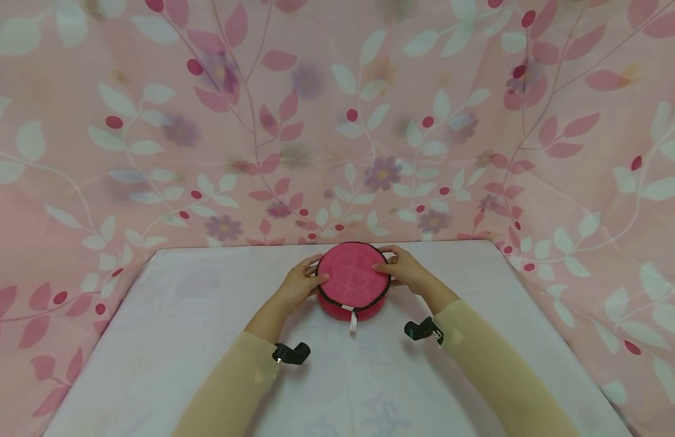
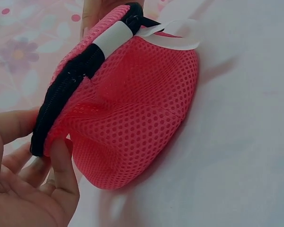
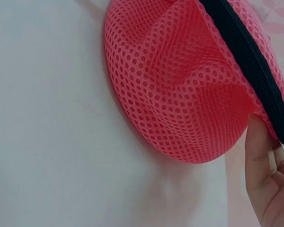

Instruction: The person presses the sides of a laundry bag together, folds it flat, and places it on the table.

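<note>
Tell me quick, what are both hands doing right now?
Left hand: closed, holding the pink mesh bag by its left edge.
Right hand: closed, holding the pink mesh bag by its right edge.

A broad, flat table covered in pale white cloth (image 1: pixel 173 303) has faint grey-blue printed marks (image 1: pixel 389 419) toward its near side; behind the table's far edge rises a pink fabric curtain (image 1: pixel 315 73), which also shows past the table's left and right sides. Its print has purple, yellow-centred flowers (image 1: pixel 224 227) just above the far edge, rose-pink pointed leaves (image 1: pixel 34 334) left of the table, and pale grey-white leaves (image 1: pixel 655 285) right of it
</note>
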### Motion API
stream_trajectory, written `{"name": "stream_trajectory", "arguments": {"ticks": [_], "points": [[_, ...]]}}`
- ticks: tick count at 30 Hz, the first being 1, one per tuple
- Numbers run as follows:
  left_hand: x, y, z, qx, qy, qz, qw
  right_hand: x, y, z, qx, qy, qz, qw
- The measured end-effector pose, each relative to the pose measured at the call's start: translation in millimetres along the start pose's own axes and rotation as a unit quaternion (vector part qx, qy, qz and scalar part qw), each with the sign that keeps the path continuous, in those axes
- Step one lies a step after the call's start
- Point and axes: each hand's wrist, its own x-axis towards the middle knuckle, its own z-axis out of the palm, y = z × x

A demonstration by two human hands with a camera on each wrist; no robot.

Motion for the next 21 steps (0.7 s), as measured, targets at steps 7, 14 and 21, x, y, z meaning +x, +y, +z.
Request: {"name": "stream_trajectory", "arguments": {"ticks": [7, 14, 21], "points": [[3.9, 2.4, 0.3, 0.051, 0.003, 0.013, 0.9986, -3.0, -1.8, -2.8, -0.091, -0.001, -0.077, 0.9929], [0.3, 6.6, 2.2, 0.105, 0.011, 0.026, 0.994, -3.3, 1.4, -2.0, -0.265, 0.027, -0.233, 0.9351], [3.9, 0.0, 1.0, 0.131, 0.016, 0.04, 0.9905, -11.5, -3.7, 7.2, -0.356, -0.022, -0.249, 0.9002]]}}
